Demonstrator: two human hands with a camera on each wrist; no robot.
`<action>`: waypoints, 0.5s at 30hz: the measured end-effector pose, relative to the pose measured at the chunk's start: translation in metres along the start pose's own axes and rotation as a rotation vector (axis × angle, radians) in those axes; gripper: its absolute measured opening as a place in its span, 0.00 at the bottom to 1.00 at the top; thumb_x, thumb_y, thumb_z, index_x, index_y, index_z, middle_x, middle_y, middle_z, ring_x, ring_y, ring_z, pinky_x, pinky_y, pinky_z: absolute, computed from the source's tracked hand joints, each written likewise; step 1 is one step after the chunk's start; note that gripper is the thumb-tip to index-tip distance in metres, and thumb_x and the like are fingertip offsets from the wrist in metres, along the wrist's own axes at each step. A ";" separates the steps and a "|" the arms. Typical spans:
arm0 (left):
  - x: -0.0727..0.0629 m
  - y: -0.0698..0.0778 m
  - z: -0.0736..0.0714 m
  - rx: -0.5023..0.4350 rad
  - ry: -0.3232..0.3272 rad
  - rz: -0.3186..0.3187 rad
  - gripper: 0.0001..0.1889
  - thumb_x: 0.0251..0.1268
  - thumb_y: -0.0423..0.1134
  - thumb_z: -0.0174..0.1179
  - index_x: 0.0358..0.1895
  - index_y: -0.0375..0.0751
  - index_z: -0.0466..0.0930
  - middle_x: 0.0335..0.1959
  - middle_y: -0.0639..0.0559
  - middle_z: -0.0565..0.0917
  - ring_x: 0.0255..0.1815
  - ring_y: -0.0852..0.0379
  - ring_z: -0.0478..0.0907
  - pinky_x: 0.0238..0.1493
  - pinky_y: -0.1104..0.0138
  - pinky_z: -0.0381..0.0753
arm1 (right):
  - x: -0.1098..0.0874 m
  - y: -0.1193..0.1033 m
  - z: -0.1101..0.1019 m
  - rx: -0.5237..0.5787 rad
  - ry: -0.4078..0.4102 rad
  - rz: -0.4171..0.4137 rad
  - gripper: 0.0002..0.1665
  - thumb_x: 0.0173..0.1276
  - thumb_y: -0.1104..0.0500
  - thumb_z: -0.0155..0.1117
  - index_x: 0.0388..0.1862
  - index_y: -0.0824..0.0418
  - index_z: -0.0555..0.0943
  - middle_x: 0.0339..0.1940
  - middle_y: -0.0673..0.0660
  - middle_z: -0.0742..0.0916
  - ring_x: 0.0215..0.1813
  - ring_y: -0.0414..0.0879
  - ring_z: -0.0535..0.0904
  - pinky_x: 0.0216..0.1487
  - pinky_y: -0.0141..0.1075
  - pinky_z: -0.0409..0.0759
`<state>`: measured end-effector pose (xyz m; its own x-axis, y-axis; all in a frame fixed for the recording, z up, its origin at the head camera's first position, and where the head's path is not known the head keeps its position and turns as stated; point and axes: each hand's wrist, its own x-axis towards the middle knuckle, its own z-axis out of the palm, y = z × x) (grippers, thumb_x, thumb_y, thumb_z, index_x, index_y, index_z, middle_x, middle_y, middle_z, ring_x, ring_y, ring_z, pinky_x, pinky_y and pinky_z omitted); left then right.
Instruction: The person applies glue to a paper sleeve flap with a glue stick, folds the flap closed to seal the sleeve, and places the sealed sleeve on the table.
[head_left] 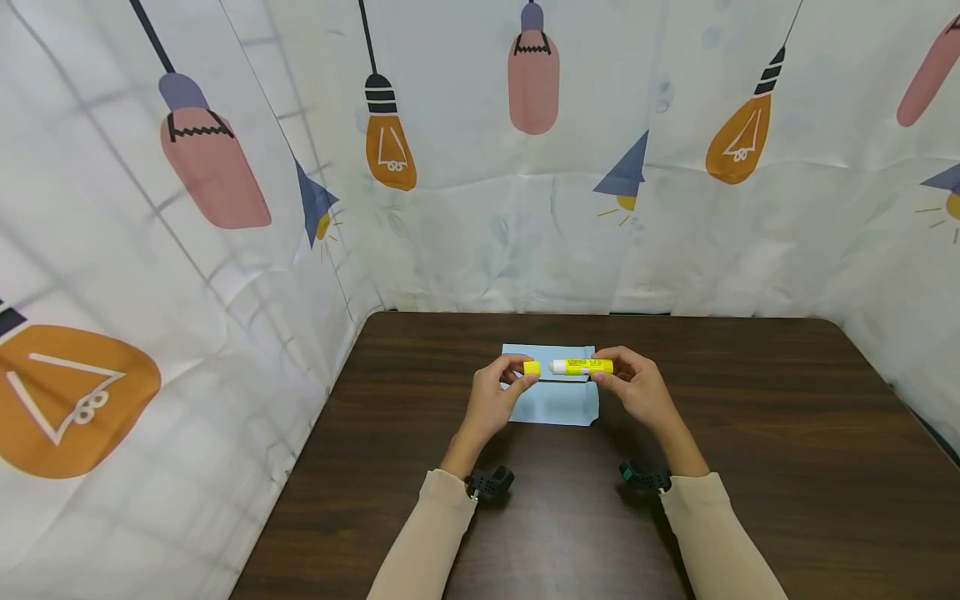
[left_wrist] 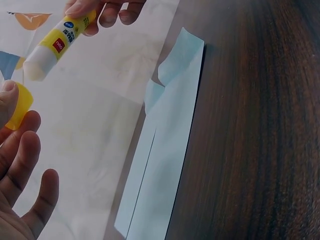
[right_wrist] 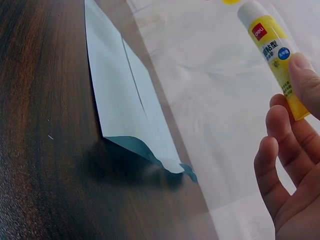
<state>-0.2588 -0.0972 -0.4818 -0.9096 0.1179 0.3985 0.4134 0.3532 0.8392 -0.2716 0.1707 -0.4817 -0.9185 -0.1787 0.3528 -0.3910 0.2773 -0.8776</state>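
Note:
My right hand (head_left: 637,387) pinches a glue stick (head_left: 583,367) by its yellow end, the white end pointing left. The stick has a yellow label with a red patch, plain in the right wrist view. Between thumb and fingertips of my left hand (head_left: 495,396) is the yellow cap (head_left: 532,368), apart from the stick by a small gap. In the left wrist view the white end of the glue stick (left_wrist: 50,50) faces the cap (left_wrist: 21,106). Under both hands lies a folded light blue paper (head_left: 555,404), with a dark slit running across it and edges curling up.
The dark wood table (head_left: 750,433) carries the paper near its far side. Behind and to the left hangs a white curtain (head_left: 465,242) printed with lamps and bulbs. Each wrist wears a black band, such as the left wristband (head_left: 491,482).

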 end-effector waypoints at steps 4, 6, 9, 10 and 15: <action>0.000 0.000 -0.001 0.003 0.003 -0.011 0.15 0.65 0.43 0.71 0.52 0.44 0.86 0.39 0.50 0.88 0.32 0.60 0.77 0.28 0.72 0.72 | 0.000 0.001 0.000 -0.002 -0.003 -0.006 0.15 0.67 0.64 0.72 0.52 0.64 0.84 0.46 0.64 0.86 0.40 0.42 0.79 0.40 0.30 0.80; 0.001 0.000 -0.002 0.001 0.005 -0.009 0.15 0.65 0.42 0.71 0.52 0.44 0.86 0.39 0.49 0.88 0.31 0.60 0.78 0.28 0.72 0.72 | 0.000 0.000 0.000 0.000 -0.002 -0.007 0.15 0.67 0.65 0.72 0.52 0.64 0.84 0.46 0.64 0.86 0.40 0.42 0.78 0.40 0.30 0.79; 0.001 0.000 -0.003 0.000 0.007 -0.004 0.14 0.64 0.42 0.71 0.52 0.44 0.86 0.38 0.48 0.88 0.31 0.60 0.78 0.28 0.72 0.73 | 0.000 -0.002 0.000 0.011 -0.001 -0.002 0.16 0.67 0.65 0.72 0.53 0.65 0.84 0.47 0.64 0.86 0.39 0.42 0.78 0.38 0.29 0.79; 0.001 0.000 -0.003 0.002 0.007 -0.006 0.14 0.64 0.42 0.71 0.52 0.44 0.86 0.38 0.49 0.88 0.31 0.60 0.78 0.28 0.72 0.73 | -0.001 -0.002 0.000 0.014 -0.002 0.002 0.16 0.67 0.65 0.72 0.53 0.65 0.84 0.47 0.64 0.86 0.39 0.42 0.78 0.38 0.29 0.79; 0.001 -0.002 -0.005 0.013 0.000 -0.018 0.14 0.64 0.42 0.72 0.52 0.46 0.86 0.39 0.49 0.87 0.31 0.59 0.78 0.30 0.71 0.74 | -0.001 -0.001 -0.001 0.018 0.000 0.005 0.16 0.67 0.66 0.71 0.53 0.66 0.84 0.46 0.65 0.86 0.39 0.43 0.78 0.38 0.29 0.79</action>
<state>-0.2604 -0.1028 -0.4811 -0.9169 0.1112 0.3833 0.3963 0.3678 0.8412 -0.2707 0.1712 -0.4812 -0.9203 -0.1776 0.3486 -0.3856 0.2615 -0.8848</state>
